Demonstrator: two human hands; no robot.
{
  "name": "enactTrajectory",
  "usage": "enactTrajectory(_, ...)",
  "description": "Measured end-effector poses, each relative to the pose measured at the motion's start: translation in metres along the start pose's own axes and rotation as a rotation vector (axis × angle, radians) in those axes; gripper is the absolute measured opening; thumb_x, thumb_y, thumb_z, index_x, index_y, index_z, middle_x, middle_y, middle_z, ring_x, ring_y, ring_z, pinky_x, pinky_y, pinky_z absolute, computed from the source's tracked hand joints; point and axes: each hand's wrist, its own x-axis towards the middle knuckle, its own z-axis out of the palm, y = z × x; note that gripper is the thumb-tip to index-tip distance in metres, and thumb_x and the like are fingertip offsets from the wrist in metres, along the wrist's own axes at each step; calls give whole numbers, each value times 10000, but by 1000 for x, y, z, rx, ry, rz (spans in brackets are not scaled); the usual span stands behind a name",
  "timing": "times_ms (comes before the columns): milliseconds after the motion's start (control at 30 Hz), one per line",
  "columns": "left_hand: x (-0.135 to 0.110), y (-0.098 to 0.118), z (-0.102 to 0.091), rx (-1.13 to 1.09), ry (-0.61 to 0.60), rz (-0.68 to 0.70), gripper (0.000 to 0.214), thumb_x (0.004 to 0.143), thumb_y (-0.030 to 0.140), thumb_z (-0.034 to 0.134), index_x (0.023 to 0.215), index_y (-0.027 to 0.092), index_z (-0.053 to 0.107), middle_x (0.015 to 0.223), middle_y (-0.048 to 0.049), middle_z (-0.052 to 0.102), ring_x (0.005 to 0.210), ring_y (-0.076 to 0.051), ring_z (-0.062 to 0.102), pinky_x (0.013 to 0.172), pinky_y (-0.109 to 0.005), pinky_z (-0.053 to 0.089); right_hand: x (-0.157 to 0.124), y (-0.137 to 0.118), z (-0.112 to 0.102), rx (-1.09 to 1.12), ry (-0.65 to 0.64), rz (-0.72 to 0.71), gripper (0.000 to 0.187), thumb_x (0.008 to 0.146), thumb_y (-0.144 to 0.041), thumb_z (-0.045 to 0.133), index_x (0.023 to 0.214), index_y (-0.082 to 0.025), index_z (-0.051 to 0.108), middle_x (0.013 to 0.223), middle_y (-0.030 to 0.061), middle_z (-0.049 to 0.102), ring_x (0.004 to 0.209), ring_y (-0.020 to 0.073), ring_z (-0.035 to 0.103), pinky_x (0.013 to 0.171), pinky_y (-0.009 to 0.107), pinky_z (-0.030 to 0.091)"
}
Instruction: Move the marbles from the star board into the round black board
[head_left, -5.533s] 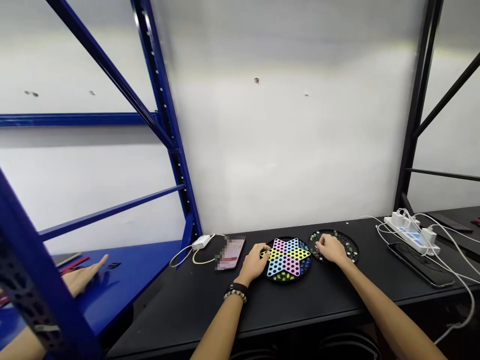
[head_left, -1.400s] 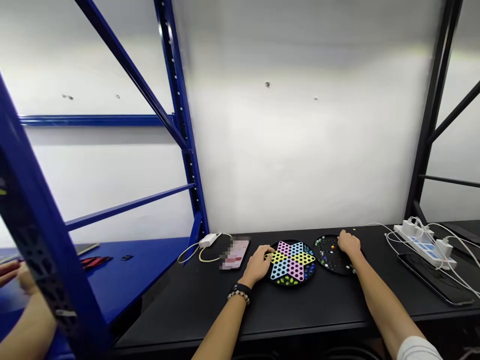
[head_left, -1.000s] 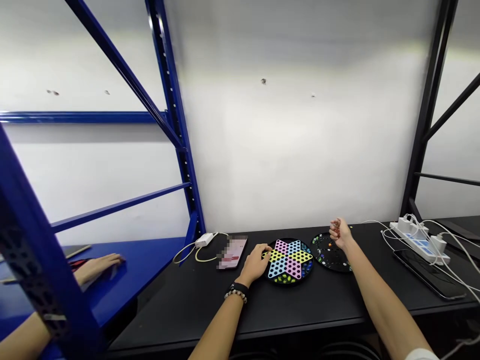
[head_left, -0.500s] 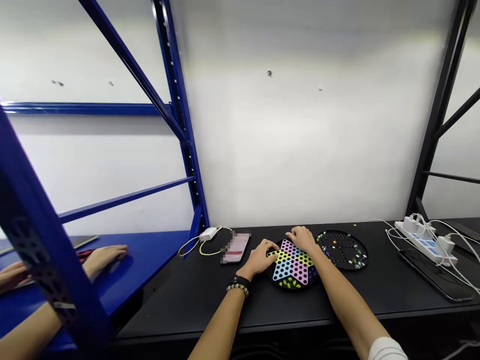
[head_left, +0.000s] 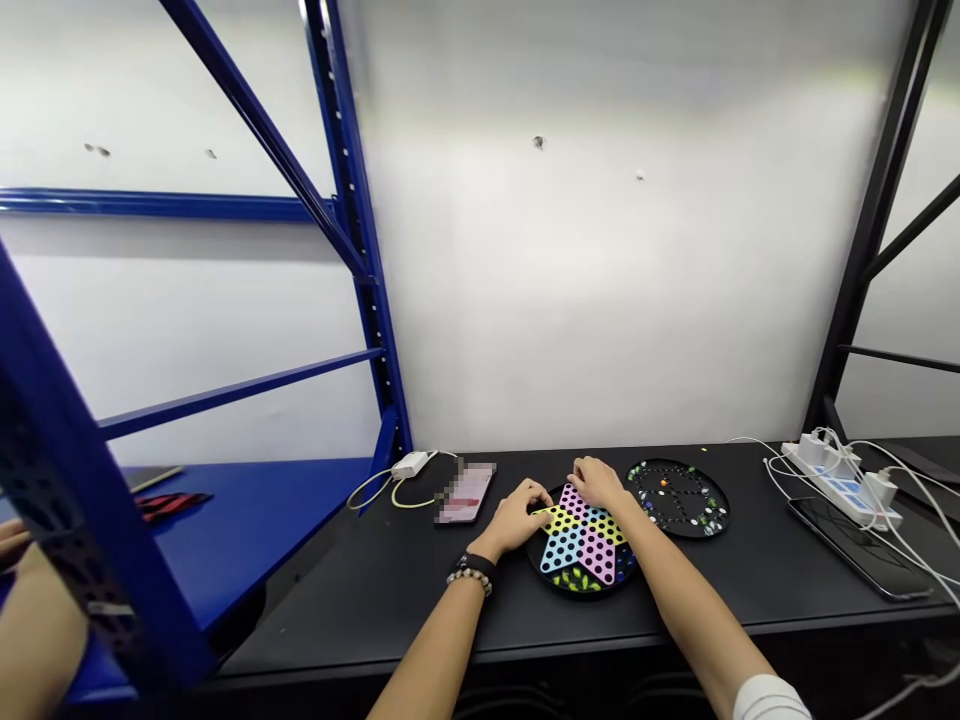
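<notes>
Right sleeve: white, its cuff (head_left: 771,698) at the bottom edge.
Left wrist: a black band (head_left: 480,565) beside a beaded bracelet (head_left: 469,577).
Co-worker's arm (head_left: 41,620): at far left, partly behind a blue rack post (head_left: 112,520).
Chinese checkers board (head_left: 581,530): on the black desk (head_left: 375,600), between both hands; yellow-green marbles (head_left: 576,580) lie in its near compartment.
Left hand (head_left: 517,520): at the board's left yellow point, fingers bent, thumb a little apart from the index finger; I cannot tell whether they grip anything.
Right hand (head_left: 598,483): over the far pink point, fingers curled down; their tips are hidden, so neither their spread nor any hold can be told.
Black smartphone (head_left: 859,548): well right, beside the power strip (head_left: 840,485).
Round tray (head_left: 667,507): just right of the board, with scattered marbles, one orange (head_left: 664,483).
Pink-screened phone (head_left: 472,495): left of the board, near a white adapter (head_left: 412,464).
Wall (head_left: 600,300): white, behind everything.
</notes>
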Motion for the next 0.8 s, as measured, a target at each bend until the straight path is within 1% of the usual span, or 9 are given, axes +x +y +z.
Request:
enactTrajectory(100, -1, 2, 0, -3, 8, -2, 174, 732, 328, 583, 870, 262, 666, 1074, -1, 614, 1008, -216, 596, 923, -346, 444, -3, -5, 2, 2, -13, -8, 199, 978, -334, 414, 909, -211, 555, 1000, 60, 603, 959, 205, 528, 793, 308, 353)
enactTrajectory(200, -2, 3, -1, -6, 15, -2, 162, 734, 322, 578, 855, 257, 664, 1062, -2, 620, 1002, -213, 603, 919, -335, 446, -7, -8, 4, 18, -23, -25, 223, 991, -331, 356, 960, -212, 542, 1065, 81, 578, 1035, 236, 485, 879, 363, 345)
enactTrajectory(300, -2, 4, -1, -7, 11, -3, 158, 728, 308, 581, 851, 260, 668, 1054, 3, 626, 1018, -212, 606, 930, -331, 448, -10, -6, 4, 43, -74, -45, 248, 996, -312, 312, 1011, -210, 537, 1107, 99, 558, 1042, 248, 470, 895, 389, 350)
enactTrajectory(433, -1, 3, 0, -14, 19, -8, 162, 729, 303, 581, 859, 260, 669, 1051, 2, 640, 1034, -216, 609, 947, -340, 447, -13, -3, 5, 54, -127, -95, 287, 991, -291, 301, 1069, -192, 559, 1141, 120, 556, 1062, 254, 474, 918, 398, 355)
enactTrajectory(600, -1, 1, 2, -14, 27, -3, 169, 739, 325, 590, 866, 259, 681, 1055, -4, 662, 1033, -218, 618, 945, -342, 460, -16, -2, 5, 61, -177, -112, 378, 987, -378, 313, 1193, -180, 561, 1232, 152, 533, 1145, 288, 463, 975, 450, 338)
enactTrajectory(700, -1, 2, 3, -3, 40, -26, 183, 762, 350, 576, 874, 258, 688, 1037, -11, 676, 1020, -217, 626, 937, -337, 465, -21, 12, -9, 121, -149, -41, 445, 984, -461, 315, 1276, -199, 524, 1304, 151, 505, 1213, 300, 437, 1011, 476, 315)
enactTrajectory(733, -1, 2, 3, 1, 41, -34, 186, 772, 360, 570, 870, 258, 690, 1029, -14, 680, 1018, -218, 627, 935, -338, 465, -23, 22, -16, 140, -115, 2, 455, 982, -480, 317, 1287, -208, 517, 1322, 145, 499, 1231, 299, 431, 1018, 475, 312)
enactTrajectory(800, -1, 3, 3, 12, 42, -44, 196, 787, 381, 566, 869, 263, 699, 1023, -14, 683, 1019, -223, 628, 938, -343, 460, -30, 51, -36, 134, -49, 103, 444, 973, -490, 342, 1269, -216, 528, 1317, 138, 514, 1241, 299, 436, 1012, 468, 322)
